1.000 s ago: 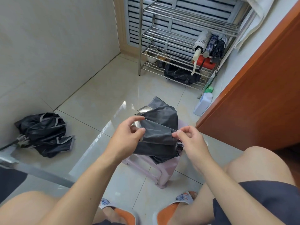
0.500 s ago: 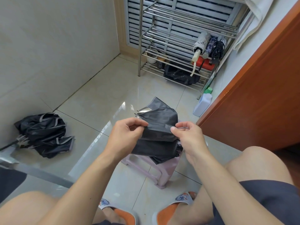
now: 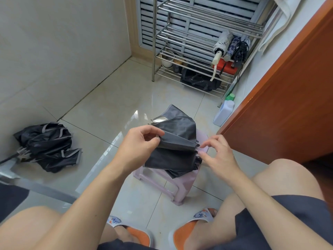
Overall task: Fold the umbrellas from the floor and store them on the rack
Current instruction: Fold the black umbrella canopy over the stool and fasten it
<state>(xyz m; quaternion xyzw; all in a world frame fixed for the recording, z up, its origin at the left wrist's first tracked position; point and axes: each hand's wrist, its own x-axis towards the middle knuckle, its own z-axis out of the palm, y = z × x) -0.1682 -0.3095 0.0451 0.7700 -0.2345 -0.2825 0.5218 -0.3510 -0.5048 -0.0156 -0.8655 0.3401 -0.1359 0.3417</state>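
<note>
Under held umbrella (image 3: 173, 150): pink stool (image 3: 182, 184); bottle (image 3: 223, 112) near rack (image 3: 198, 42).

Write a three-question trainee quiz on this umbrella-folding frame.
1. True or false: the left hand pinches a fold of the dark umbrella.
2. How many folded umbrellas lie on the rack? A) one B) three C) five
3. Where is the other unfolded umbrella?

Key: 1 true. 2 B. 3 On the floor by the left wall.
</note>
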